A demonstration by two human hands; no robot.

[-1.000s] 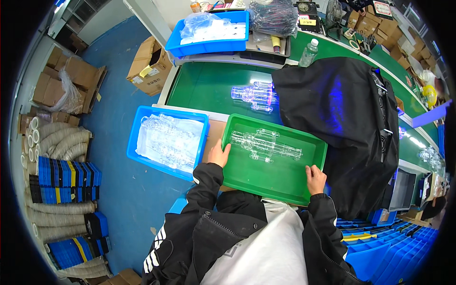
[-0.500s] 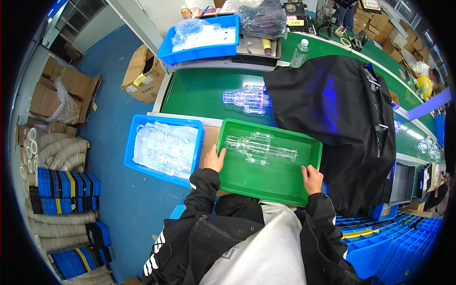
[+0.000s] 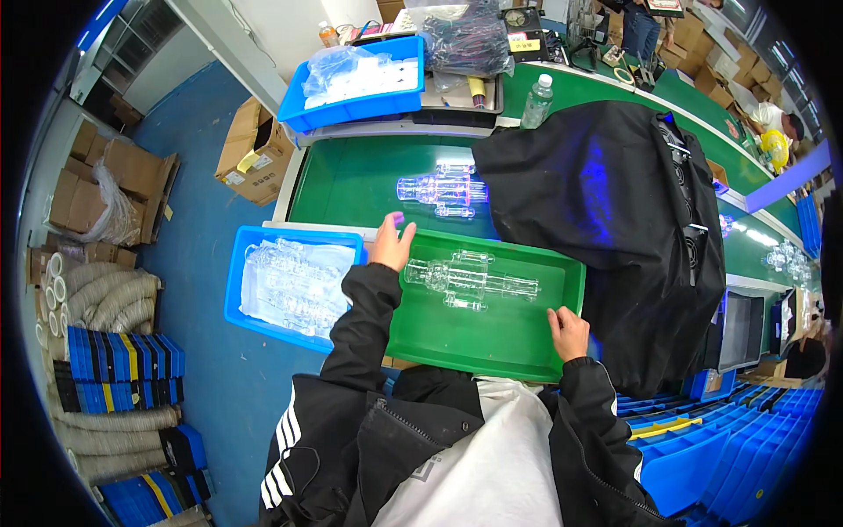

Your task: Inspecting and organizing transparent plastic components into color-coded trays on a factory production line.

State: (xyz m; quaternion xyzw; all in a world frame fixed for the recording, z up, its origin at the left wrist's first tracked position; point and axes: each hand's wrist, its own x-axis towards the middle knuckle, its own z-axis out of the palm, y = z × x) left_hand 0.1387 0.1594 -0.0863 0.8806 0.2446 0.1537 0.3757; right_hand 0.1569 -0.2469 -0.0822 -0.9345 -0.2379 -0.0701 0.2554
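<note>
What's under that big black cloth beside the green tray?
By the left edge of the black cloth, a clear part shows, lit blue-violet, on a green surface. Anything farther under is covered and cannot be seen.

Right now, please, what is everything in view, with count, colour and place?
Tray: one, green, centre
Clear piece: one, transparent, in the tray
Lit piece: one, violet glow, on green worktop
Left bin: one, blue, left of tray
Far bin: one, blue, upper middle
Cover: one, black, right of lit piece
Bottle: one, clear, behind the cover
Cardboard boxes: several, brown, left and upper right
Ribbed tubes: several, beige, far left
Stacked bins: many, mostly blue, far left, lower right
Left hand: one, black sleeve, by tray's upper left corner
Right hand: one, black sleeve, at tray's right side
</note>
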